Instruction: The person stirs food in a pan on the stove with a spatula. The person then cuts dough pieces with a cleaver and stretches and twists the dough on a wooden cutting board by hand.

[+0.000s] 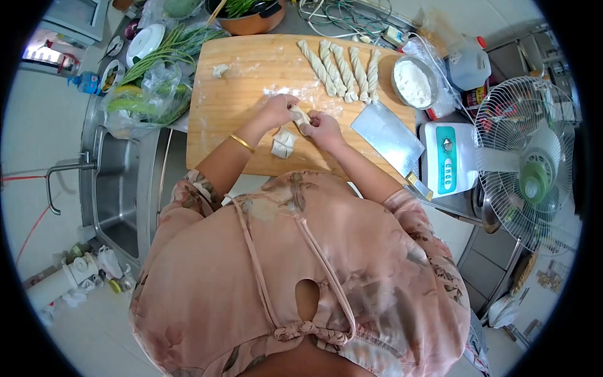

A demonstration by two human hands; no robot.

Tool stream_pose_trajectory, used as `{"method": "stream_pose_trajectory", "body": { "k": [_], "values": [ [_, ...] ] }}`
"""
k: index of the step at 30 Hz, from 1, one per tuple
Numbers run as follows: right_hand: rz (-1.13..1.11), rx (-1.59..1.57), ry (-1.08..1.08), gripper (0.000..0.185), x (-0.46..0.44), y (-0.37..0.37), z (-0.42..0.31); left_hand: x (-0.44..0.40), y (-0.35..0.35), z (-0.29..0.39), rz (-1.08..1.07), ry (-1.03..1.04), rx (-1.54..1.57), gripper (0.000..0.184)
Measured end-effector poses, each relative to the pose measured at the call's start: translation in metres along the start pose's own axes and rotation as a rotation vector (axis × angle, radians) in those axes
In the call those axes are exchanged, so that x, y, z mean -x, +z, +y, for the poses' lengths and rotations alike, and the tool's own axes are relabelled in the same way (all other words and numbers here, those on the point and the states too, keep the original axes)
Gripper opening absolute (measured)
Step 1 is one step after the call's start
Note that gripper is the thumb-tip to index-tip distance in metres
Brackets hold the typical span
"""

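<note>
Between my two hands, over the middle of the floured wooden board (239,81), is a small piece of dough (301,115). My left hand (280,110) has its fingers closed on the upper left end of it, and my right hand (323,128) pinches its lower right side. Just below my hands lies a cut lump of dough (284,143). Several twisted dough strips (341,70) lie side by side at the board's upper right. A small dough scrap (220,70) rests at the upper left. Right of my right hand lies a cleaver (389,137), flat on the board.
A bowl of flour (412,82), a kitchen scale (448,157) and a fan (531,166) stand on the right. Bagged vegetables (147,100) and a sink (117,188) are on the left. Behind the board are an orange pot (251,24) and tangled cables (345,16).
</note>
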State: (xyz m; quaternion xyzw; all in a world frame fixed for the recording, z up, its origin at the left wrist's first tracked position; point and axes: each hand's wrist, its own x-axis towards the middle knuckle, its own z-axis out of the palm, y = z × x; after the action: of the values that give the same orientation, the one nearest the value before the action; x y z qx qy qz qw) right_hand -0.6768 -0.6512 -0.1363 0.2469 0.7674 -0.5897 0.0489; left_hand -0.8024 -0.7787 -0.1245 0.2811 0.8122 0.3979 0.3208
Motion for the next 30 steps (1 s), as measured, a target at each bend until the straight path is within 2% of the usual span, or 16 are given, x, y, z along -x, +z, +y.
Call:
{"method": "stream_pose_trajectory", "body": {
  "k": [2,5,8,11,14,17,20,26,30],
  "values": [
    [0.091,0.251,-0.088,0.027,0.005,-0.001,-0.014,-0.008,0.001,-0.012,-0.089,-0.019,-0.031,0.050],
    [0.130,0.273,-0.135,0.031,0.001,0.003,-0.002,-0.006,-0.006,-0.006,-0.227,-0.135,0.002,0.039],
    [0.033,-0.227,-0.065,0.026,0.013,-0.004,-0.013,0.007,-0.010,-0.007,-0.255,-0.173,0.445,0.032],
    [-0.012,-0.600,-0.028,0.030,0.017,-0.008,-0.017,0.027,-0.019,0.017,-0.285,-0.245,0.663,0.029],
    [-0.066,-0.610,-0.024,0.035,0.023,-0.018,-0.037,0.032,-0.016,0.025,-0.139,-0.262,0.805,0.029],
    [-0.166,-0.535,0.030,0.041,0.017,-0.024,-0.039,0.036,-0.022,0.045,-0.077,-0.190,0.610,0.028],
    [-0.248,-0.599,0.139,0.042,0.019,-0.036,-0.057,0.034,-0.025,0.045,-0.094,-0.109,0.588,0.031],
    [-0.158,-0.416,0.063,0.031,0.018,-0.039,-0.060,0.043,-0.028,0.052,-0.159,-0.198,0.707,0.033],
    [-0.234,-0.543,0.161,0.031,0.023,-0.057,-0.068,0.050,-0.046,0.044,-0.100,-0.166,0.722,0.026]
  ]
}}
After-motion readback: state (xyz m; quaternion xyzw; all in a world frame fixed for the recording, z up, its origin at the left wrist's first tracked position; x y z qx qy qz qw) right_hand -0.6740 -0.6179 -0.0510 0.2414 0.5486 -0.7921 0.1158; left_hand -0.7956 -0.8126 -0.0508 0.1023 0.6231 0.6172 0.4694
